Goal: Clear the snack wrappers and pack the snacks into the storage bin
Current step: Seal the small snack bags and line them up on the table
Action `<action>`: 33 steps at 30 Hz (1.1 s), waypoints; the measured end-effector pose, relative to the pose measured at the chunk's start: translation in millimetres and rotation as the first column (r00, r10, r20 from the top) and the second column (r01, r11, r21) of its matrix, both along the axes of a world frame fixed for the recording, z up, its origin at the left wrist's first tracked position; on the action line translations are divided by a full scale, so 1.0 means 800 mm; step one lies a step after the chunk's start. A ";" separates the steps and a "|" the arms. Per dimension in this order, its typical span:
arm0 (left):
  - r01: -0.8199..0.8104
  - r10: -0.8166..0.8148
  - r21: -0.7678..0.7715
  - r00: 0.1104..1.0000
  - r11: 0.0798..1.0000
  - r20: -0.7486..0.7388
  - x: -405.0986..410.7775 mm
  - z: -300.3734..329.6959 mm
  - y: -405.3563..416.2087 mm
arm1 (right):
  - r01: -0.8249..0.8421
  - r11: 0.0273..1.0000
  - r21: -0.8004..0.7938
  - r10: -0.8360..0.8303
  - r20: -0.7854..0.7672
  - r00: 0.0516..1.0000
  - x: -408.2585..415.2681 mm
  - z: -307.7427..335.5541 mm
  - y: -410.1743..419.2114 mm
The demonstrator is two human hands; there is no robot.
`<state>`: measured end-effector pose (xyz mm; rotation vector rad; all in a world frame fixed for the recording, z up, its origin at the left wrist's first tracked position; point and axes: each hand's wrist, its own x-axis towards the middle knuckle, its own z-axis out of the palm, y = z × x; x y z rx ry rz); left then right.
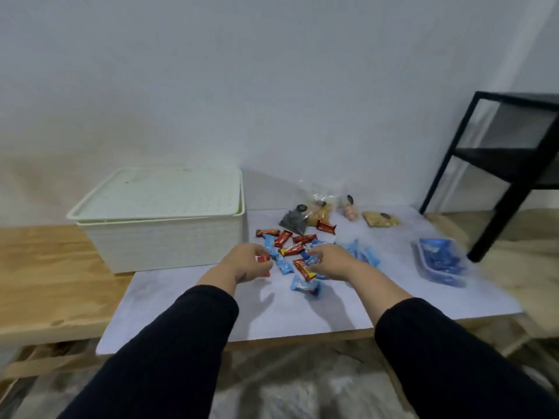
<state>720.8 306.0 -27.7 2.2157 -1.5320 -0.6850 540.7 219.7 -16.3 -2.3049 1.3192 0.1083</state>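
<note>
A cream storage bin (163,246) with its lid (163,193) on stands at the left of a pale mat (302,313). Several small red and blue snack packs (290,247) lie scattered beside it. My left hand (245,263) grips a red snack pack (263,259). My right hand (329,261) reaches into the pile with fingers curled over a red snack bar (304,269) and a blue pack; whether it holds them I cannot tell. A blue wrapper (304,286) lies just in front of the hands.
Clear bags of snacks (317,211) and a tan packet (380,219) lie near the wall. A blue tray-like package (440,261) sits at the right of the mat. A black metal shelf frame (502,167) stands at far right. The wooden bench (45,276) extends left.
</note>
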 end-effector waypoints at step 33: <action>-0.271 0.219 -0.076 0.888 0.960 -0.405 0.065 -0.098 -0.493 | 0.465 0.870 0.165 -0.491 0.387 0.781 0.076 -0.077 -0.452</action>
